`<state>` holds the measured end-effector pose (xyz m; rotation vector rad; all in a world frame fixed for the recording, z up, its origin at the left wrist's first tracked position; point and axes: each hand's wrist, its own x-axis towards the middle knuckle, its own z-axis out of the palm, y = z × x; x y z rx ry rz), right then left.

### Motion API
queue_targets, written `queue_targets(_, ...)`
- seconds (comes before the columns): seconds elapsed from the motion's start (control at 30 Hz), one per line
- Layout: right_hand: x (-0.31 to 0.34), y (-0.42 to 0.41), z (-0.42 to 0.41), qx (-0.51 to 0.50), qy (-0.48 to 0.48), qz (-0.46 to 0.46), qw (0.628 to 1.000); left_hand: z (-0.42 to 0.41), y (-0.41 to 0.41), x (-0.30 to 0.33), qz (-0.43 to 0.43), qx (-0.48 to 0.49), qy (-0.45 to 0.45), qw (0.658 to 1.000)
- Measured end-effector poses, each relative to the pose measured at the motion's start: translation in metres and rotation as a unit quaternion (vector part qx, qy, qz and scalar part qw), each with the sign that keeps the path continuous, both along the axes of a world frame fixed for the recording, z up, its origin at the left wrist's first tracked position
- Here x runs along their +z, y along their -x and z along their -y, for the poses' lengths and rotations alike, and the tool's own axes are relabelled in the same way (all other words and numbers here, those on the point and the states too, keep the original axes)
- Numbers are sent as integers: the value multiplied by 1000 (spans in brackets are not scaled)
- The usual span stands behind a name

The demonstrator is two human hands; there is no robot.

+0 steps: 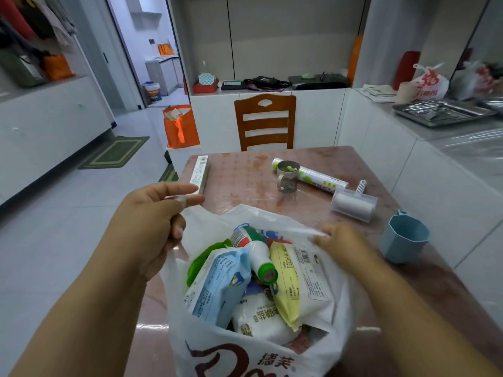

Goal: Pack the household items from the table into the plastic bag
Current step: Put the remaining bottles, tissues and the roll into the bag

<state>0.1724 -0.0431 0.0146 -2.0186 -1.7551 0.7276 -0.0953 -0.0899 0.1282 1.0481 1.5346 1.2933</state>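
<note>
A white plastic bag (245, 352) stands open at the table's near edge. Inside lie a white bottle with a green cap (258, 254), a blue pouch (217, 284), a yellow and white pack (296, 278) and a white packet (258, 319). My left hand (152, 221) is closed on the bag's left handle and holds it up. My right hand (340, 240) pinches the bag's right rim. On the table remain a long white box (200, 172), a roll of bags (318, 179), a metal holder (287, 176), a lint roller (353, 204) and a blue cup (404, 238).
The pink table (245, 172) has a wooden chair (265, 123) at its far side. A white counter with a metal tray (441, 112) runs along the right. An orange bag (181, 126) stands on the floor at the left.
</note>
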Motion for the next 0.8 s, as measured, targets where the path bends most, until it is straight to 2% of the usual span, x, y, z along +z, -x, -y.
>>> queue_targets(0.13,49,-8,-13,-38,-108,-119,986,-2,1,15,24,23,-47,998)
queue_targets(0.33,127,-15,-5,-31,-228,-16,973,5,12,44,71,7,-132,989)
queue_targets(0.37,131,-18,-3,-31,-217,17,976,8,10,44,75,-1,-125,989)
queue_targets(0.43,126,-21,-2,-9,-135,128,983,12,1,35,77,-26,-73,994)
queue_targets(0.5,104,-20,-6,41,-19,236,971,15,-10,21,72,-64,1,995)
queue_targets(0.57,85,-18,-12,81,57,281,955,15,-17,13,57,-100,39,993)
queue_targets(0.67,93,-14,-19,96,46,293,950,11,-17,21,-8,-150,81,985)
queue_targets(0.73,111,-8,-28,102,21,270,957,2,-13,31,-128,-162,117,971)
queue_targets(0.8,127,1,-45,105,-14,227,968,-15,-8,38,-232,-135,122,956)
